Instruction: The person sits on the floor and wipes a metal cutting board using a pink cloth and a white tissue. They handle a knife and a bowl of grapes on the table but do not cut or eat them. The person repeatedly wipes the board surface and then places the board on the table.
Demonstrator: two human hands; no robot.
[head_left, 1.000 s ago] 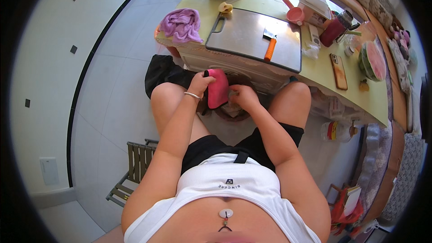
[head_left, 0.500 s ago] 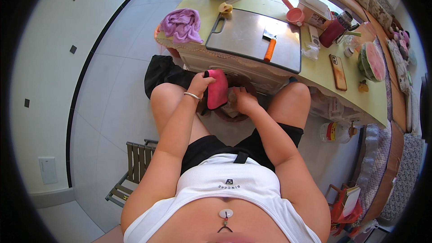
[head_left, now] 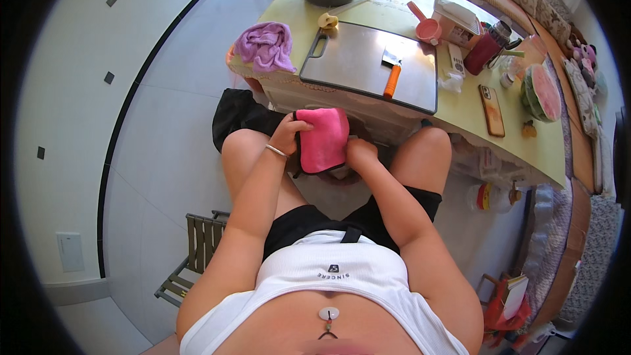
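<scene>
A pink cloth [head_left: 322,141] with black edging hangs spread between my knees, in front of the table. My left hand [head_left: 288,133], with a light bracelet at the wrist, pinches its upper left corner. At the cloth's right edge my right hand [head_left: 361,152] is closed, fingers curled against the edge and partly hidden behind it. Below and behind the cloth, a round dark reddish bin [head_left: 340,177] shows only in part.
On the table [head_left: 276,85] lie a cutting board [head_left: 358,59] with an orange-handled scraper [head_left: 392,79], a purple towel [head_left: 266,46], a phone [head_left: 491,110] and a cut watermelon [head_left: 543,94]. A black bag [head_left: 240,117] sits left of my knee; a folding stool [head_left: 197,246] stands lower left.
The pink cloth has risen and spread out wider, now covering most of the bin. My right hand has come from over the bin to the cloth's right edge.
</scene>
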